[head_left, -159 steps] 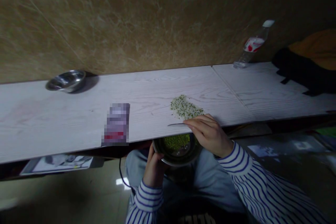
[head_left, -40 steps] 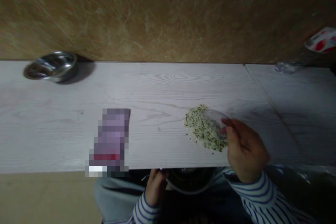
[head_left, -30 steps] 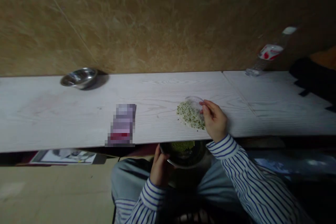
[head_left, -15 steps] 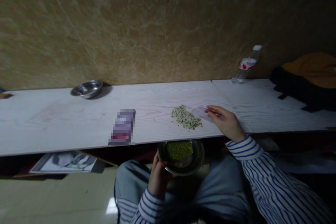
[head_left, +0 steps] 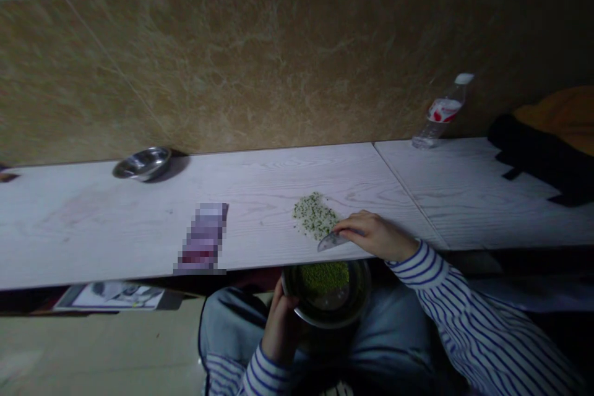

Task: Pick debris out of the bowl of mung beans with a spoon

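Observation:
My left hand (head_left: 284, 322) grips the rim and side of a metal bowl (head_left: 320, 323) below the table's front edge, tilted slightly, with green mung beans (head_left: 326, 276) inside. My right hand (head_left: 369, 232) is closed on a thin, translucent plastic piece (head_left: 330, 241), its far end pointing left. That piece rests at the near right side of a flat pile of white rice mixed with green beans (head_left: 314, 213) on the white wooden table (head_left: 264, 198). The bowl sits just under the edge in front of the pile.
A second metal bowl (head_left: 143, 165) stands tilted-looking by the wall at left. A blurred-out purple packet or note (head_left: 204, 236) lies near the front edge. At back right are a plastic bottle (head_left: 440, 114) and a dark and orange cloth item (head_left: 538, 142). An open drawer (head_left: 116, 297) juts out below.
My right hand has moved left and nearer the front edge, swinging the plastic piece to the pile's near side. The pile has become smaller. The camera view has shifted slightly.

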The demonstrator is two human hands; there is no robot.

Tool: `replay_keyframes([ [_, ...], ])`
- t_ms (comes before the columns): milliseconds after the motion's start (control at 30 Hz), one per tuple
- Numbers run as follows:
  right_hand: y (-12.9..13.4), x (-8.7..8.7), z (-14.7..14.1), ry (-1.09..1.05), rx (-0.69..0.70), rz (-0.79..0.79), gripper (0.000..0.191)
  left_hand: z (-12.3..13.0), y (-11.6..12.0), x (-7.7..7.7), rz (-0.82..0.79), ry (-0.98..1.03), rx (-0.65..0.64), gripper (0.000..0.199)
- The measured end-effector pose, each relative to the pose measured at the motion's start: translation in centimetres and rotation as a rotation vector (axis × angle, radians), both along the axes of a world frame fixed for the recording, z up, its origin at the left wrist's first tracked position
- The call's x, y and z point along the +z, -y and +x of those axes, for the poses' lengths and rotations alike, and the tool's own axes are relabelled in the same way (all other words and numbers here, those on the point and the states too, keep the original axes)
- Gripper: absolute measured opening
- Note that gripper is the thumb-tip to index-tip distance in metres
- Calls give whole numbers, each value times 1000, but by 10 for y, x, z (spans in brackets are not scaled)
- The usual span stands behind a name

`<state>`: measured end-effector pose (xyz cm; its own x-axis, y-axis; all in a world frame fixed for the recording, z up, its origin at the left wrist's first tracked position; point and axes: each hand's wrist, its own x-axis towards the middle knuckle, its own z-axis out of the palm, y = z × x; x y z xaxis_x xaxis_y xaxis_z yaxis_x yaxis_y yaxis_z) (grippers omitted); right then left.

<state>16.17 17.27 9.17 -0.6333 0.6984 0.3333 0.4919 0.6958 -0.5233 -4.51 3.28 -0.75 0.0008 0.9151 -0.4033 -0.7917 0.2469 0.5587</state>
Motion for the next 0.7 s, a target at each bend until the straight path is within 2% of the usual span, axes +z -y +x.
replay_keyframes([
  [233, -20, -2, -13, -11, 15, -8, 21, 2, 1, 1, -48, -41, 20, 53],
  [433, -25, 1, -14, -51, -19, 21, 20, 5, 9, -2, -103, -61, 24, 58],
  [567, -19, 5, 0, -110, -206, 102, 21, 8, 9, 1, -156, -77, 21, 62],
  [700, -9, -1, 17, -43, -396, 260, 24, 10, 5, 5, -202, -93, -4, 65],
])
